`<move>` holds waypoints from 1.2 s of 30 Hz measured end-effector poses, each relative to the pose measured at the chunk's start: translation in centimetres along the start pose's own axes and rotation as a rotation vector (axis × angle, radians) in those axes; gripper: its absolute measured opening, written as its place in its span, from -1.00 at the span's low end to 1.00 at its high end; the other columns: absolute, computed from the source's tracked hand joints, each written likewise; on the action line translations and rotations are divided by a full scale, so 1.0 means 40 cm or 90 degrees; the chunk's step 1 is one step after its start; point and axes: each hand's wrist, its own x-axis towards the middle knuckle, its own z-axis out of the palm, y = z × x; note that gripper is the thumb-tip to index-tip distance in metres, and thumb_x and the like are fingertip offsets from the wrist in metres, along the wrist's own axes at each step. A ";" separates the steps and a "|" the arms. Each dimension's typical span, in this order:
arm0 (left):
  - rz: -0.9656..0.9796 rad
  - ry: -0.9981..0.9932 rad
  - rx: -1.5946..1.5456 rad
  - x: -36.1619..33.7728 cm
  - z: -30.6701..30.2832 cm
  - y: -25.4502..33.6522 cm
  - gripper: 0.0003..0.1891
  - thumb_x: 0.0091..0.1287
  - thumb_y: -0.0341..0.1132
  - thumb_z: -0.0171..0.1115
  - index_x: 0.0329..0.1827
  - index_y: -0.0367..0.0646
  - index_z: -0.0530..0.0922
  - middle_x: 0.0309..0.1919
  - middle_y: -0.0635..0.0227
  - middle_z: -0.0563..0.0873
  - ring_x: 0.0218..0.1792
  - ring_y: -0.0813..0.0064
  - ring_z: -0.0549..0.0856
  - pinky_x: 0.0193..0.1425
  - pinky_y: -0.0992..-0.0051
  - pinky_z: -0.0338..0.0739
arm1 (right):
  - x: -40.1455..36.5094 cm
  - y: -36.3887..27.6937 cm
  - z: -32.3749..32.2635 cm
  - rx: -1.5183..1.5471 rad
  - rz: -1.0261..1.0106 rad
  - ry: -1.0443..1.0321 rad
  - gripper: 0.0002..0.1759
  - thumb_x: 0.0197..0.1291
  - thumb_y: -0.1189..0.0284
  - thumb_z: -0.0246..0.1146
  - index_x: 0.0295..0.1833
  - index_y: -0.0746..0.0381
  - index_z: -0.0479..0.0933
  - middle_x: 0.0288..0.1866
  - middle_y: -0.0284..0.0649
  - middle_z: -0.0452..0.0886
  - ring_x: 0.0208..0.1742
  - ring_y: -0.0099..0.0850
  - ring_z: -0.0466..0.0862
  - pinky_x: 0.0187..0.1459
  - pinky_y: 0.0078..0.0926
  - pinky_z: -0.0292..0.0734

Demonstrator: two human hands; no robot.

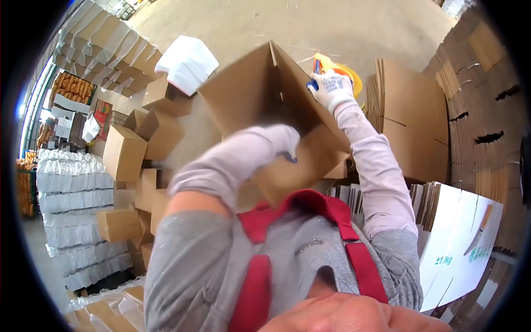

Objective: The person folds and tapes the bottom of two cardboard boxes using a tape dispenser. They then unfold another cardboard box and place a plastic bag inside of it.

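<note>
Head view: the right hand (334, 89) clasps an apparent tape dispenser (357, 82) beside the open carton (238, 91) beneath the left hand (281, 137), whose blurred finger state I cannot tell. Poor bracing could let the carton skew; the dispenser might snag its edge.

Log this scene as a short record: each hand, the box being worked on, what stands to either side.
Left hand: gloved, blurred, over the open box
Right hand: gloved, by a yellow-and-orange item; grip unclear
Open box: brown cardboard, in front of the person
Left side: smaller cartons, white bundle
Right side: flattened cardboard, white printed board
</note>
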 end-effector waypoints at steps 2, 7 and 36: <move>0.022 -0.005 0.077 0.077 0.042 0.004 -0.45 -0.10 0.14 0.37 -0.25 -0.19 0.65 -0.28 0.20 0.70 -0.23 0.19 0.66 -0.08 0.30 0.51 | -0.015 0.015 0.011 -0.001 -0.009 0.044 -0.67 0.14 0.12 0.04 -0.04 -0.04 0.54 -0.13 -0.13 0.61 -0.08 -0.20 0.60 -0.09 -0.08 0.44; -0.169 0.579 0.282 -0.156 -0.193 -0.034 -0.42 0.03 -0.02 0.27 0.13 -0.03 0.43 0.10 0.21 0.50 0.20 0.20 0.41 0.32 0.08 0.15 | 0.000 0.013 0.005 -0.016 -0.001 0.001 -0.65 0.18 0.09 0.04 0.02 -0.07 0.52 -0.11 -0.11 0.60 -0.03 -0.22 0.58 -0.08 -0.09 0.42; -0.249 0.345 -0.038 -0.353 -0.160 -0.217 -0.69 0.07 -0.12 0.24 -0.22 -0.14 0.63 -0.25 0.22 0.69 -0.18 0.25 0.65 -0.08 0.27 0.51 | -0.093 -0.156 0.257 0.007 -0.151 0.131 -0.69 0.02 0.20 0.21 -0.06 -0.11 0.49 -0.25 -0.15 0.43 -0.19 -0.20 0.49 -0.22 -0.19 0.34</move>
